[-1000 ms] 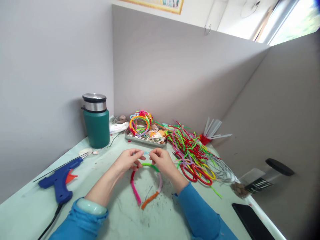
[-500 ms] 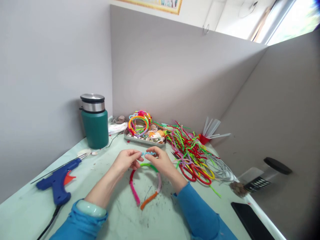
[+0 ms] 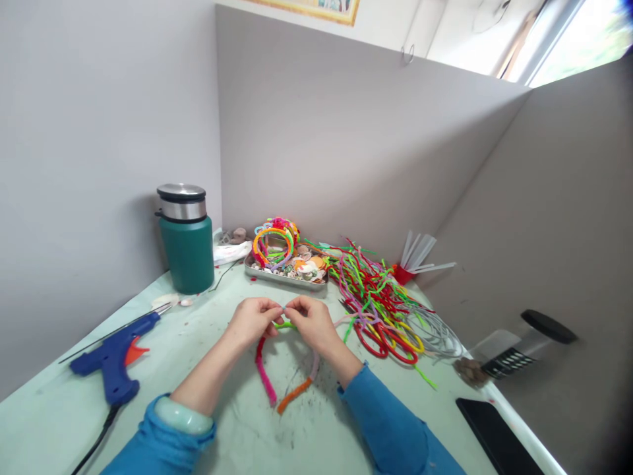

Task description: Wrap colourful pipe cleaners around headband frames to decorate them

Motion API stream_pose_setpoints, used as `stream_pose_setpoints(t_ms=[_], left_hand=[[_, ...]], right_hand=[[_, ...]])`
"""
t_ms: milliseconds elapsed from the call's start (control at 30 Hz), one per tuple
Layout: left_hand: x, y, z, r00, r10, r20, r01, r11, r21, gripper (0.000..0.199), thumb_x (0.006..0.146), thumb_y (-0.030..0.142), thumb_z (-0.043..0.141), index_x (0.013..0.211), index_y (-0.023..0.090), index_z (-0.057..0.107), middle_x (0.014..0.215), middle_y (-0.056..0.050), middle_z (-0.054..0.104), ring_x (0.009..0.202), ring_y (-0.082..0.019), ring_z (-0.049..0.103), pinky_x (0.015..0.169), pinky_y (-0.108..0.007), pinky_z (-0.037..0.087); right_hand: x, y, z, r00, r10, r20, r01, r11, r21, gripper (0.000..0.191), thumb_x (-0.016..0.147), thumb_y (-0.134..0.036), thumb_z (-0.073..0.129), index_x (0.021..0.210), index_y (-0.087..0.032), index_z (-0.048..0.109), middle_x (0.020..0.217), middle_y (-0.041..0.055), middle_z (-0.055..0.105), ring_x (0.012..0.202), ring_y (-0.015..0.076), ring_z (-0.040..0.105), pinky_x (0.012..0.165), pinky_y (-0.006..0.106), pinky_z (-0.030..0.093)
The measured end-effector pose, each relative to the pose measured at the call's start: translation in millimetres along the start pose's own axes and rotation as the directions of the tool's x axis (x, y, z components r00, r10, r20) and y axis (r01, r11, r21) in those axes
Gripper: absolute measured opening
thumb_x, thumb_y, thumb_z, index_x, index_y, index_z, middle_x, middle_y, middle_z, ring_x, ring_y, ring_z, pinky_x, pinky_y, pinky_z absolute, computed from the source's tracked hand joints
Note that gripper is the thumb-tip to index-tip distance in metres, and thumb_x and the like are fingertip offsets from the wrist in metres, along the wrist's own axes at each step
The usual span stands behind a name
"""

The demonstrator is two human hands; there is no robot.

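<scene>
Light-blue piece [image 3: 283,309], mostly hidden: sits over or near the far arc of the headband [image 3: 266,382], between your left hand [image 3: 253,321] and your right hand [image 3: 311,323]; thumb and fingertips of each are pinched together on it, the two pairs almost meeting. Headband lies on the tabletop [image 3: 316,442], its two ends pointing near. Stained surface runs from those ends toward you, and more of it separates your left forearm from the glue gun [image 3: 116,366] at left. The black slab [image 3: 487,429] lies along the right table edge. On the far side, the tray [image 3: 289,283] presents its near rim just beyond your fingers; grey partitions [image 3: 321,132] bound left, far and right. Counts: one headband, five colours visible on it; one glue gun; one tray; one bottle [image 3: 186,254]; one red cup [image 3: 403,275]; one lidded container [image 3: 548,326]. Rings [image 3: 256,251] in the tray overlap, number unreadable; same for the pipe cleaners [image 3: 370,280] heaped at far right. Materials: headband fuzzy, arched, in green, red, pink, lilac and orange; tray metal, shallow; bottle green, cylindrical, steel-collared; container clear with a black lid; cup holding translucent sticks [image 3: 417,254].
</scene>
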State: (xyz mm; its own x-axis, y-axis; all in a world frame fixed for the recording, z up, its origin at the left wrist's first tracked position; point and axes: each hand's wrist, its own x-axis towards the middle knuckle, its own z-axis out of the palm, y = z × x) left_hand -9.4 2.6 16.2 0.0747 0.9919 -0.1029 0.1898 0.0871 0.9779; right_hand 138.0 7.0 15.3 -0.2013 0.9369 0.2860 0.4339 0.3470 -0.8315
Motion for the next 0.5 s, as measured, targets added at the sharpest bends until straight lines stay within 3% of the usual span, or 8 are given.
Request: stream_pose_setpoints(t_ms=[233, 400, 500], left_hand=[[-1.4, 3.2, -2.5, 0.999, 0.018, 0.028, -0.02, 0.997, 0.076, 0.023, 0.065, 0.037, 0.057, 0.067, 0.014, 0.058, 0.061, -0.002, 0.064, 0.042, -0.011, 0.055, 0.041, -0.022, 0.04], [3.3, -3.4, -4.0, 1.0, 0.012, -0.014, -0.012, 0.999, 0.042, 0.025, 0.065, 0.039, 0.056, 0.068, 0.014, 0.057, 0.058, -0.001, 0.061, 0.039, -0.01, 0.051, 0.04, -0.022, 0.037], [8.1, -8.6, -6.7, 0.999, 0.035, -0.041, -0.032, 0.996, 0.08, 0.029, 0.067, 0.042, 0.054, 0.074, 0.015, 0.058, 0.064, -0.003, 0.063, 0.039, -0.011, 0.05, 0.041, -0.024, 0.037]], right_hand=[[1.7, 2.1, 0.8, 0.998, 0.056, 0.03, -0.058, 0.997, 0.053, 0.013, 0.071, -0.025, 0.054, 0.068, -0.015, 0.062, 0.062, 0.0003, 0.059, 0.059, 0.0123, 0.053, 0.055, 0.022, 0.039], [4.5, 5.1, -8.6, 0.981, 0.134, 0.137, -0.165, 0.953, 0.253, 0.019, 0.07, -0.03, 0.057, 0.083, -0.015, 0.06, 0.066, -0.0004, 0.058, 0.056, 0.0107, 0.053, 0.051, 0.021, 0.04], [7.2, 8.7, -16.6, 0.97, 0.156, 0.187, -0.201, 0.947, 0.251, 0.014, 0.066, -0.024, 0.06, 0.077, -0.015, 0.06, 0.06, -0.0021, 0.055, 0.049, 0.0087, 0.049, 0.046, 0.019, 0.036]])
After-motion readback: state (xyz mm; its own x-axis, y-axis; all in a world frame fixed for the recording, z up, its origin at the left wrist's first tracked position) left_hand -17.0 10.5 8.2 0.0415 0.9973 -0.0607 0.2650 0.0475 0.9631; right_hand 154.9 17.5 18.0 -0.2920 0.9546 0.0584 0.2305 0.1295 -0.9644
